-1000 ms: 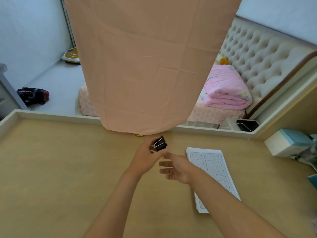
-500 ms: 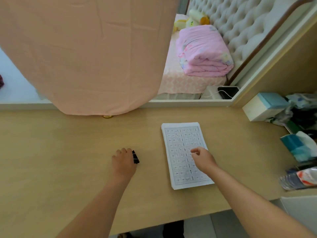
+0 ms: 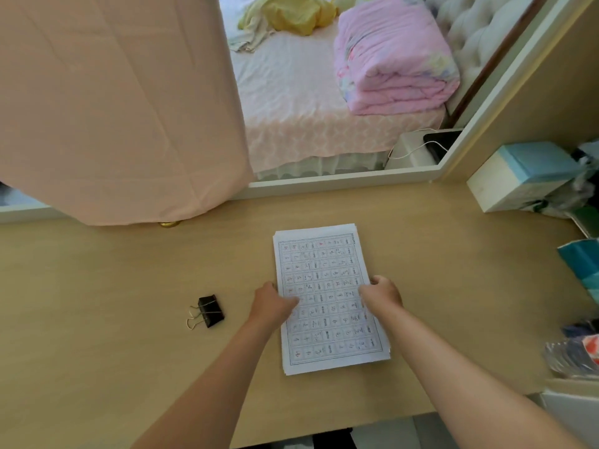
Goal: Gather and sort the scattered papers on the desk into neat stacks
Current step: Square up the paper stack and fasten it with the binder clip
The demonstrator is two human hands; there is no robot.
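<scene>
A stack of white printed papers [image 3: 325, 273] with a grid of characters lies flat on the wooden desk [image 3: 97, 286], slightly right of centre. My left hand [image 3: 270, 304] grips the stack's left edge, thumb on top of the sheet. My right hand [image 3: 381, 294] grips the right edge at the same height. A black binder clip [image 3: 210, 311] with silver handles lies on the desk, left of my left hand and apart from it.
A peach curtain [image 3: 113, 108] hangs over the desk's back left. A white and blue box [image 3: 518, 176] and cluttered packets [image 3: 577, 351] crowd the right edge. Beyond the desk's raised back rim stands a bed with a folded pink quilt [image 3: 389, 59].
My left hand has let go of the binder clip, which now lies on the desk, and moved right to the stack's left edge. My right hand shifted to the right edge.
</scene>
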